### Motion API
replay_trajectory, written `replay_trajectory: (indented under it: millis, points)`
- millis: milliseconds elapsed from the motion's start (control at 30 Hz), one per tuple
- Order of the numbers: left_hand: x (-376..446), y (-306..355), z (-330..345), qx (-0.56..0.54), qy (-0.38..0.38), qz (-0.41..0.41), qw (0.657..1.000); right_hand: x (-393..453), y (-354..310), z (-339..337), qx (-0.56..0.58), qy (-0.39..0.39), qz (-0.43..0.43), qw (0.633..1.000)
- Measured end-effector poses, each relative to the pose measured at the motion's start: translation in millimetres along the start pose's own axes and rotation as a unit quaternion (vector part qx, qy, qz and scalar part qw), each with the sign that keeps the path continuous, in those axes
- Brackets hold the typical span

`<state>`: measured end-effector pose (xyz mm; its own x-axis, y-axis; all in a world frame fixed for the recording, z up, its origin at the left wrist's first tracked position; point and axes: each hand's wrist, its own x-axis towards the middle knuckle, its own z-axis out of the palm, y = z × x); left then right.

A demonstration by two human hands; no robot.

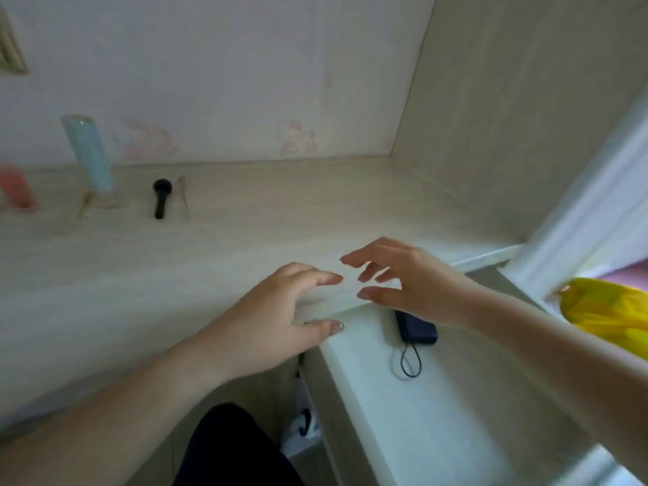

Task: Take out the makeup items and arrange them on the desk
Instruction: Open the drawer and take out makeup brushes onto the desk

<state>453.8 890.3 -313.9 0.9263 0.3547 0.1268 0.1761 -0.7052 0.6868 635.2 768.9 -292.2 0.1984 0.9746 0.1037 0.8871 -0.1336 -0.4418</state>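
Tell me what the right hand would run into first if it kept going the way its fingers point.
The right hand points left, toward the left hand. Its fingertips would likely meet the left hand's fingertips first, just above the desk edge, though depth between them is unclear.

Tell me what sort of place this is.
Probably a bedroom desk nook: a pale wood desk set against a wall, with a black brush and blue tube standing on it.

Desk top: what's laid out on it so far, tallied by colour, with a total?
Light blue: 1, upright tube
Pink: 1, blurred item at the left edge
Black: 1, brush lying flat
Pale or clear: 1, thin stick beside the brush
Total: 4
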Motion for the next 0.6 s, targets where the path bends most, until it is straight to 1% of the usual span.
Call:
replay_trajectory:
  millis: [167,267,333,433,533,600]
  points:
    - [-6.4,51.3,75.4,-0.002,-0.139,0.08,0.987,-105.0,36.2,-20.1,-0.086,-0.056,0.051,0.993]
    - [-18.9,67.9,115.1,0.019,-0.212,0.118,0.97,-157.3,48.9,-21.6,-0.125,-0.081,0.098,0.984]
    - [-27.6,80.3,139.5,0.023,-0.267,0.133,0.954,-190.9,55.1,-18.8,-0.121,-0.088,0.129,0.98]
    - [-34.8,88.5,160.3,0.013,-0.299,0.143,0.944,-223.0,63.2,-12.2,-0.089,-0.088,0.143,0.982]
    - [-40.0,93.5,176.7,0.013,-0.318,0.151,0.936,-251.3,66.4,-3.4,-0.072,-0.122,0.158,0.977]
    - [-42.7,94.6,183.2,0.02,-0.316,0.16,0.935,-261.9,66.8,2.9,-0.079,-0.14,0.157,0.974]
